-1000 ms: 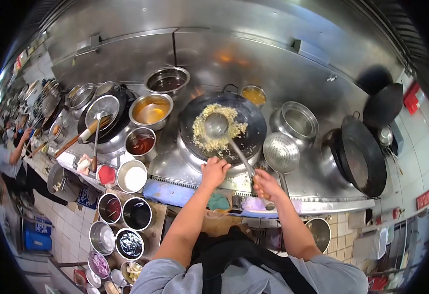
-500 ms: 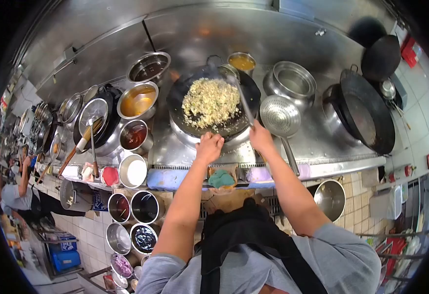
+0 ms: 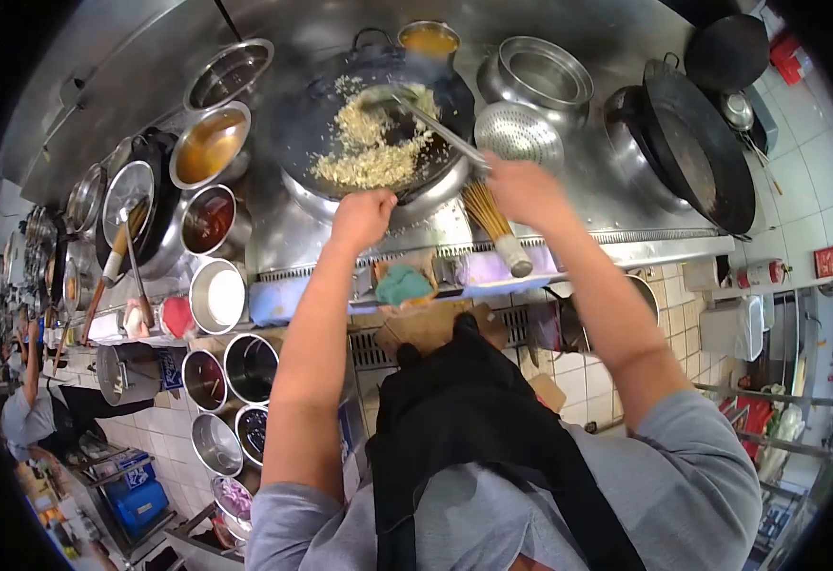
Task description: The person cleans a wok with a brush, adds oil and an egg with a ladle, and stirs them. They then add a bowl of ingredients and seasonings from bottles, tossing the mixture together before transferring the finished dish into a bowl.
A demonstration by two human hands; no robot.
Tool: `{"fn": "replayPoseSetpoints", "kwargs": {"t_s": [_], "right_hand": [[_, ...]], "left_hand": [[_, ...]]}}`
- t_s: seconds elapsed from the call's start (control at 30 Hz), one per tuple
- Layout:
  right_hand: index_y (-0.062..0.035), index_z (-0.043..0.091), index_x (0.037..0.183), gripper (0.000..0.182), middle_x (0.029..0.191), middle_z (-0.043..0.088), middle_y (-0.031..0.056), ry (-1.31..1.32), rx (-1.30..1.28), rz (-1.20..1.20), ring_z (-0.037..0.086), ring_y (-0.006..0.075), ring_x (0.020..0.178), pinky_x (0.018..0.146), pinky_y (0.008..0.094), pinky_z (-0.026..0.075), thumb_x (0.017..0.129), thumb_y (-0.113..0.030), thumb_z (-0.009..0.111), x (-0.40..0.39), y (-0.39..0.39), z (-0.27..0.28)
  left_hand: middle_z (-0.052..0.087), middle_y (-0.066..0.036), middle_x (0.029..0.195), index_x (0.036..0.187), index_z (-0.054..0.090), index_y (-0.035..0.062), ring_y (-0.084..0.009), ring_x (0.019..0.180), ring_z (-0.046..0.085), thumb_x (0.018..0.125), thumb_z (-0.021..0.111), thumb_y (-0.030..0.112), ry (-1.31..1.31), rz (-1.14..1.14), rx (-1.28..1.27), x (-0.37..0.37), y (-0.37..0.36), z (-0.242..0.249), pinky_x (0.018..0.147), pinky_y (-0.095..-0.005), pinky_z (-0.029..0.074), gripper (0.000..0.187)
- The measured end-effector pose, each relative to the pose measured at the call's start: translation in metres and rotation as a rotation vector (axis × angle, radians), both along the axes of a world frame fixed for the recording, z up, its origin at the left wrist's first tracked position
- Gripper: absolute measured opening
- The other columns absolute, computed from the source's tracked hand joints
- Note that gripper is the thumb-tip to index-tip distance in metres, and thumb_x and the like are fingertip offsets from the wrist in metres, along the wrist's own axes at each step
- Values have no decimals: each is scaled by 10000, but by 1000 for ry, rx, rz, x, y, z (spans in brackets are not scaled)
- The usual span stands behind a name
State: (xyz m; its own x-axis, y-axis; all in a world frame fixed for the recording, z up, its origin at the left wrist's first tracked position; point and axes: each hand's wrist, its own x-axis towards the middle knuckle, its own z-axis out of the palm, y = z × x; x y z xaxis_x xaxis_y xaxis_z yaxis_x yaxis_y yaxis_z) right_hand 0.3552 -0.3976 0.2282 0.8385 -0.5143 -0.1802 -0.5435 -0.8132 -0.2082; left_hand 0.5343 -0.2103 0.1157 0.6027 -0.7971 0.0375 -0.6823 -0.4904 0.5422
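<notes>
My right hand [image 3: 523,193] is closed round the handle of a metal ladle [image 3: 450,136]. The ladle's bowl dips into pale yellow, finely chopped food [image 3: 369,164] in a large black wok [image 3: 302,119]. The food lies in a broken ring, with dark wok surface showing in its middle. At the wok's near rim my left hand [image 3: 363,219] is clenched; the rim part inside its fingers is hidden. Just below my right hand lies a bamboo brush [image 3: 494,228] with a pale bound end.
Left of the wok stand metal bowls of amber liquid [image 3: 209,147] and red sauce [image 3: 212,219]. A perforated strainer [image 3: 519,133], a metal pot [image 3: 546,76] and a second black wok [image 3: 697,152] are on the right. A co-worker [image 3: 31,409] stands far left.
The ladle has swung from the wok's right side into the food, which has spread into a ring. My left hand has curled into a fist. The view has shifted, uncovering the bamboo brush.
</notes>
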Motion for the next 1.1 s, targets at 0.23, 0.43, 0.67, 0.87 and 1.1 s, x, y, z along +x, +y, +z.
{"fn": "replayPoseSetpoints", "kwargs": {"t_s": [0.23, 0.43, 0.67, 0.87, 1.1], "right_hand": [[-145, 403, 1413, 530, 1007, 661, 227, -154, 348, 124, 638, 381, 926, 830, 446, 493, 908, -200, 552, -64, 27, -41], [-149, 399, 1426, 589, 873, 651, 186, -86, 231, 42, 622, 377, 793, 749, 410, 476, 867, -103, 580, -154, 53, 71], [-116, 557, 1305, 540, 779, 640, 155, 43, 140, 199, 621, 353, 688, 643, 405, 480, 770, -68, 616, -203, 46, 189], [-193, 565, 1281, 450, 863, 662, 178, -190, -4, 134, 625, 396, 802, 728, 485, 490, 837, -124, 572, -62, 39, 19], [-149, 533, 1297, 466, 879, 663, 184, -340, 112, 97, 627, 402, 811, 731, 480, 490, 835, -95, 572, -84, 45, 39]], "left_hand": [[656, -129, 786, 894, 705, 77, -332, 770, 605, 893, 597, 262, -272, -17, -410, -17, 9, -6, 771, -407, 475, 214], [675, -153, 774, 912, 724, 87, -326, 745, 654, 873, 628, 306, -2, -17, -259, -15, -19, -26, 695, -424, 514, 243], [638, -140, 618, 799, 708, 127, -307, 618, 651, 870, 627, 344, -174, -170, -289, -95, 32, 89, 615, -437, 528, 242], [665, -140, 694, 849, 718, 99, -338, 609, 644, 871, 631, 283, -175, -64, -354, -46, -13, -28, 582, -441, 524, 204], [639, -182, 677, 805, 699, 98, -378, 659, 636, 901, 583, 349, -18, -187, -198, -73, 3, 42, 630, -453, 520, 292]]}}
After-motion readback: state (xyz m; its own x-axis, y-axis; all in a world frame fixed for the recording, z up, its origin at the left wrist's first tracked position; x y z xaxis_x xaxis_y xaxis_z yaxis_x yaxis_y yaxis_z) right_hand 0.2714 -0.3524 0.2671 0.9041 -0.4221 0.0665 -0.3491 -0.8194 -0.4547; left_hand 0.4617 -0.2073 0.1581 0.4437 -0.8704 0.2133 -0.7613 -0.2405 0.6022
